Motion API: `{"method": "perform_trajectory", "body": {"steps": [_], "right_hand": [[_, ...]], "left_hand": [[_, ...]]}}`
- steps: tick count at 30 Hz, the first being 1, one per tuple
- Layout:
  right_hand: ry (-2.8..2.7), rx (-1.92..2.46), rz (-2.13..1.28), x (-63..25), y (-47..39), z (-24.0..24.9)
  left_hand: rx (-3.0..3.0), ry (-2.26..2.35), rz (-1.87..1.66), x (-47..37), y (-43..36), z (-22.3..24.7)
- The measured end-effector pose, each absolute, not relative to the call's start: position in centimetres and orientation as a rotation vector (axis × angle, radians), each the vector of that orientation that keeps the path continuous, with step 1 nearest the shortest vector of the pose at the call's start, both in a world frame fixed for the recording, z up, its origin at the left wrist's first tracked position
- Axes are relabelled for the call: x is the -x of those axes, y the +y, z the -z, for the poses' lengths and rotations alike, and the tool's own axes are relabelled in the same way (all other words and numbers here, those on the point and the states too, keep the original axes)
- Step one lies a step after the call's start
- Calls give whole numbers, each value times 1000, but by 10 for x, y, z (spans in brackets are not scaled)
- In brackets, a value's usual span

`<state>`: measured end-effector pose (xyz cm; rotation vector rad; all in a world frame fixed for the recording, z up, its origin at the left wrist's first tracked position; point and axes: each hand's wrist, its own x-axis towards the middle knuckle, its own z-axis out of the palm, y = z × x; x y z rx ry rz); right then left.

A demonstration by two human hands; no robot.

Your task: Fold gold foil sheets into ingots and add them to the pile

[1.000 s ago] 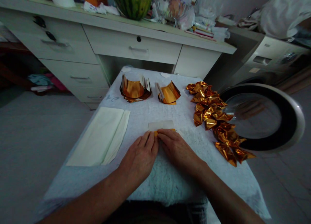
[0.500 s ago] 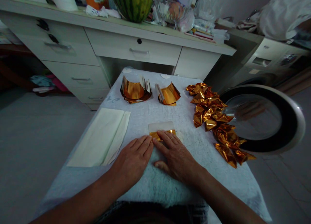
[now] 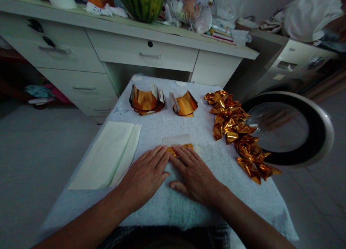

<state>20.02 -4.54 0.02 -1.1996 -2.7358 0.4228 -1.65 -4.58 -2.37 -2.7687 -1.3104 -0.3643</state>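
Both hands lie palm down on a small sheet of gold foil paper (image 3: pixel 173 152) at the middle of the cloth-covered table. Its far part shows a pale, whitish strip; the near edge is hidden under my fingers. My left hand (image 3: pixel 148 175) is flat, fingers stretched forward, tips on the sheet's left side. Beside it, my right hand (image 3: pixel 193 171) presses the sheet's right side with outstretched fingers, thumb apart on the cloth. Beyond stand two curled stacks of gold foil sheets, a larger stack (image 3: pixel 145 100) and a smaller stack (image 3: pixel 186 104). Folded gold foil pieces (image 3: pixel 231 124) are heaped at the right.
Folded pale paper (image 3: pixel 101 155) lies left on the white table cloth (image 3: pixel 162 209). A washing machine's open round door (image 3: pixel 319 128) stands close at the right. Behind is a white cabinet (image 3: pixel 119 49) holding a watermelon (image 3: pixel 143 4) and clutter.
My left thumb has come out to the side of the hand. Both hands stay on the foil sheet. The whole view has shifted slightly.
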Motion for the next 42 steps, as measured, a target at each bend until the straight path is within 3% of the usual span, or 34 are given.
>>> {"method": "perform_trajectory", "body": {"steps": [14, 29, 36, 42], "right_hand": [[-2883, 1224, -256, -241, -40, -7], [-2885, 1283, -39, -277, -41, -5], [-2589, 1343, -129, -268, -38, -27], [-2484, 1223, -496, -199, -17, -25]], "left_hand": [[2787, -1226, 102, 16, -47, 12], [2878, -1232, 78, 21, -48, 9], [2880, -1241, 105, 18, -48, 3], [2876, -1267, 133, 15, -49, 4]]}}
